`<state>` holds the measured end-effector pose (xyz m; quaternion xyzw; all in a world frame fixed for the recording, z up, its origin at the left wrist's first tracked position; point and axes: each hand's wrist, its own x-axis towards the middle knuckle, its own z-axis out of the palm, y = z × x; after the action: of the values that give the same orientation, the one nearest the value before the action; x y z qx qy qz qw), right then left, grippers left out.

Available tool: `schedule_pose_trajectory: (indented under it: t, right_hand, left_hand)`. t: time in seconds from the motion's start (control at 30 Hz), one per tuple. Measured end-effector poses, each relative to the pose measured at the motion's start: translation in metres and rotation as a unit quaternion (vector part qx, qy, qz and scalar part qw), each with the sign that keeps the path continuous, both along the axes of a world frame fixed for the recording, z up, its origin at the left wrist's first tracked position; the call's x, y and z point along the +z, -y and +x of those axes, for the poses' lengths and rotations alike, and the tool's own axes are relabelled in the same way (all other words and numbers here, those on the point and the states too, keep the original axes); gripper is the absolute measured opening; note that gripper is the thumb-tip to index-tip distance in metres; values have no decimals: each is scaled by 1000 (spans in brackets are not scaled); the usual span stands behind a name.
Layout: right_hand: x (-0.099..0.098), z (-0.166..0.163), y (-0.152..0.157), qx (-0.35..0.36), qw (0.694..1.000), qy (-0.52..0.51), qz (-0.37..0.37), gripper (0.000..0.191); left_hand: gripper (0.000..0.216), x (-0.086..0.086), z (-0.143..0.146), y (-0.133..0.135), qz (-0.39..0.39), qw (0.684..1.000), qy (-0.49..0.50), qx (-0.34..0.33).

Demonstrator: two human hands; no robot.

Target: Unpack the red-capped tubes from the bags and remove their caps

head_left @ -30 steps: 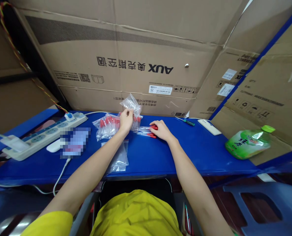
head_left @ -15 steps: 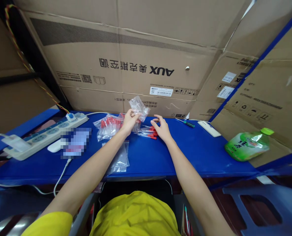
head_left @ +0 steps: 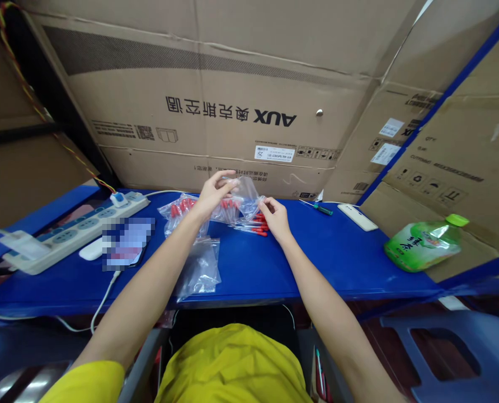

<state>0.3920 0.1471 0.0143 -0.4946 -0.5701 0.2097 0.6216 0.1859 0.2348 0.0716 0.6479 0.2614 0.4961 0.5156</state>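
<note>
Above the back of the blue table, a clear plastic bag (head_left: pixel 246 193) hangs between my hands. My right hand (head_left: pixel 277 218) pinches its lower right corner between thumb and fingertips. At the bag's left edge is my left hand (head_left: pixel 214 193), fingers spread; whether they touch the plastic is hard to tell. Below the bag lies a loose pile of thin rods with red ends (head_left: pixel 252 228), close to my right hand. Filled clear bags of red-ended pieces (head_left: pixel 181 210) lie to the left, partly behind my left forearm. Flat clear bags (head_left: pixel 199 267) rest near the front edge.
A power strip (head_left: pixel 79 228) and a charging phone (head_left: pixel 130 242) are on the left. Toward the right are a green-handled screwdriver (head_left: pixel 323 209), a white flat object (head_left: pixel 357 217) and a green bottle (head_left: pixel 423 244). Cardboard (head_left: pixel 216 56) walls the back.
My left hand has shifted left and its fingers have spread. My right hand, apart from the bag before, now pinches its corner. The bag has come lower and been stretched out.
</note>
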Motion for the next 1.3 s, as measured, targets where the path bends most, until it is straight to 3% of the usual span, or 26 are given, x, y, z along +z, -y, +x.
schedule_pose_trajectory:
  t: [0.07, 0.17, 0.27, 0.47, 0.73, 0.97, 1.3]
  right_hand:
    - [1, -4, 3, 22, 999, 30, -9, 36]
    - [2, -9, 5, 43, 998, 45, -25, 38]
    - [3, -9, 2, 31, 999, -11, -29, 40]
    - [0, -3, -6, -34, 993, -116, -7, 46]
    - [1, -5, -4, 21, 978, -207, -32, 46]
    - [-2, -3, -6, 17, 979, -197, -57, 43]
    - [-3, -1, -8, 27, 974, -214, -65, 44]
  left_hand:
    - [52, 4, -8, -3, 14, 999, -26, -13]
    - [30, 5, -16, -7, 13, 998, -61, -19]
    - [15, 3, -20, -12, -20, 999, -35, 34]
    - [14, -5, -21, -19, -70, 993, -32, 92]
    - [22, -12, -8, -14, -71, 993, -38, 84]
    - [25, -16, -5, -13, 77, 989, -47, 114]
    - [24, -12, -5, -6, 163, 965, -95, 184]
